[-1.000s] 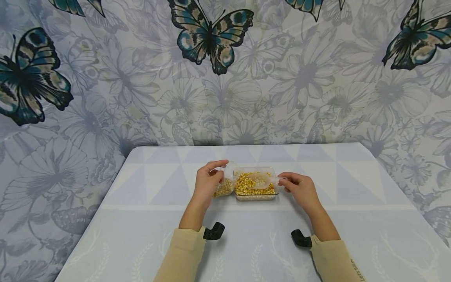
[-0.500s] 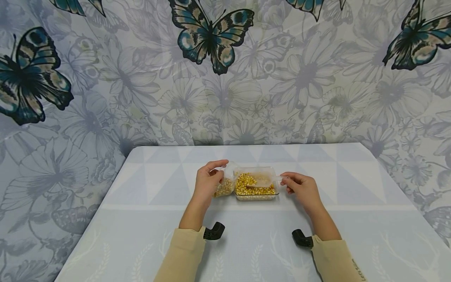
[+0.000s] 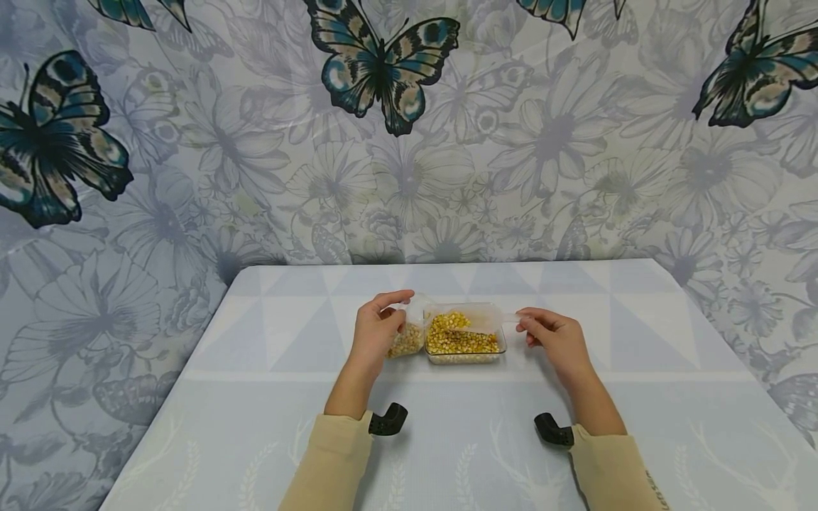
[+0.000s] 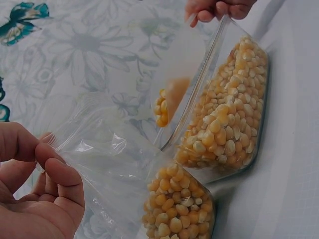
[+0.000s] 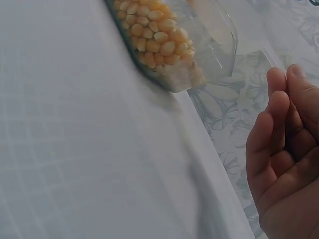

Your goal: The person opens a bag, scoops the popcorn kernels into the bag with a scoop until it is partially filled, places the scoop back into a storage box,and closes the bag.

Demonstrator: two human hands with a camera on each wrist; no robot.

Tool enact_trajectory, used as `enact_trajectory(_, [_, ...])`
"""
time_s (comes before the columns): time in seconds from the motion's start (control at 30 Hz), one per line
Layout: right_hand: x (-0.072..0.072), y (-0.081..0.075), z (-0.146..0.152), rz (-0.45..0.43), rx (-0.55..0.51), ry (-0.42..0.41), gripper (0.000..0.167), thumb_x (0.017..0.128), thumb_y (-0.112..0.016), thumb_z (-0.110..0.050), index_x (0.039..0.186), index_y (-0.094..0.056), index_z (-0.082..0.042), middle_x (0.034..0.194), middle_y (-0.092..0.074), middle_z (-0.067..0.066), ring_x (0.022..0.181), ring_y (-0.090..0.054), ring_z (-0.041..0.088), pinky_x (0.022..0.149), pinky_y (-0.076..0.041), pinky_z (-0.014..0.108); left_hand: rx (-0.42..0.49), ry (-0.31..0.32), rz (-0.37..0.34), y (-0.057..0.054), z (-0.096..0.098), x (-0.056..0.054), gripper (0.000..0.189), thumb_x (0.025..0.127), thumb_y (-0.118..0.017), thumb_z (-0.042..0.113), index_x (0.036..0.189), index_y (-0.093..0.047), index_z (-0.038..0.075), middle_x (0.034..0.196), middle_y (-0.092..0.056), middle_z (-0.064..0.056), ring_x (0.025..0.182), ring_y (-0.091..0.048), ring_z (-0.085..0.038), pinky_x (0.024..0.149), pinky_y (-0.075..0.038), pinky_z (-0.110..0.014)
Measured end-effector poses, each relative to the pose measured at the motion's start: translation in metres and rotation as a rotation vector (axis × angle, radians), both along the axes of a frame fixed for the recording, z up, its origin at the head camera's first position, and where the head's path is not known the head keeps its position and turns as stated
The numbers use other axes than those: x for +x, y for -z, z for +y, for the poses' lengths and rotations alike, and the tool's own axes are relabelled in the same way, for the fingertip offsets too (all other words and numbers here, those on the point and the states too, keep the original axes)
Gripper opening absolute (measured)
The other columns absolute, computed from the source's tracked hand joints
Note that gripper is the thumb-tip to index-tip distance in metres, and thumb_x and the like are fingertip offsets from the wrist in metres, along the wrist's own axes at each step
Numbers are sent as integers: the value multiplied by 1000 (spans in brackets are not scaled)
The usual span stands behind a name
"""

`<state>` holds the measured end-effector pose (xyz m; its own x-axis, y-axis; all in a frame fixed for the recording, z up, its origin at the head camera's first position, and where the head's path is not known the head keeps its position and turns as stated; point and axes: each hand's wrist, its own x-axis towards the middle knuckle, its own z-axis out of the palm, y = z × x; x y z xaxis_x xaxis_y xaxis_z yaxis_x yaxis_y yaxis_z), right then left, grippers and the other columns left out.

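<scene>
My left hand [image 3: 377, 323] pinches the top of a clear plastic bag [image 4: 109, 154] that holds corn kernels and stands against the left side of a container. That clear rectangular container [image 3: 465, 358] is partly filled with yellow kernels [image 4: 232, 109]. Between thumb and fingertips, my right hand [image 3: 556, 344] pinches the handle of a translucent scoop [image 4: 184, 57] at the container's right. The left wrist view shows some kernels in the scoop's front end, near the container rim. Much of the scoop is hard to make out against the clear walls.
A pale patterned cloth covers the table [image 3: 447, 426]. Behind it hangs a backdrop [image 3: 543, 177] with flowers and butterflies. Black devices [image 3: 388, 419] are at both wrists, beside the beige sleeves.
My right hand has moved a little to the right and slightly up, drawing the scoop with it. The scoop's bowl has tilted among the kernels. My left hand and the bag stay put.
</scene>
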<state>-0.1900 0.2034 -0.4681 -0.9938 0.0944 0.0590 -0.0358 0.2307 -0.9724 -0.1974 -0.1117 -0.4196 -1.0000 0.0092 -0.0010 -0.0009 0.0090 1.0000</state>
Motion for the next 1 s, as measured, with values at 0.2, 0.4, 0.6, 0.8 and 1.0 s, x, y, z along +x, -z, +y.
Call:
enact_trajectory(0.2, [1,-3,2,8,-29,3,41,97,-65,-25,121,-65,7,77,-70,-16,64,-58,4,64,-55,21,-1,2,-9,1,0,-1,40,91,-54,-3,123,-72,12,122,-62,-7,63,-43,-14,57,-34,-24])
enact_trajectory(0.4, [1,-8,3,1,-18,21,40,96,-67,-29,120,-67,3,77,-70,-16,64,-59,5,64,-55,22,2,4,-8,2,0,-1,40,91,-54,-3,123,-72,12,122,-62,-7,63,-43,-15,57,-34,-24])
enact_trajectory(0.6, [2,-16,3,8,-37,46,35,94,-68,-29,117,-70,-2,77,-70,-15,64,-60,5,65,-55,21,1,2,-9,2,0,-1,40,91,-54,-3,122,-72,12,122,-62,-7,64,-43,-17,57,-34,-24])
enact_trajectory(0.8, [6,-25,2,45,-77,61,34,95,-68,-27,117,-70,-2,77,-71,-13,62,-60,5,63,-55,19,0,-3,-12,1,0,-1,40,90,-54,-3,121,-73,13,122,-62,-6,62,-43,-13,58,-35,-24])
enact_trajectory(1.0, [9,-31,-1,66,-105,67,33,94,-68,-28,116,-71,-5,78,-71,-12,63,-59,6,64,-54,19,-3,-6,-5,2,0,-2,41,89,-54,-4,121,-73,13,121,-62,-7,62,-43,-13,57,-34,-24])
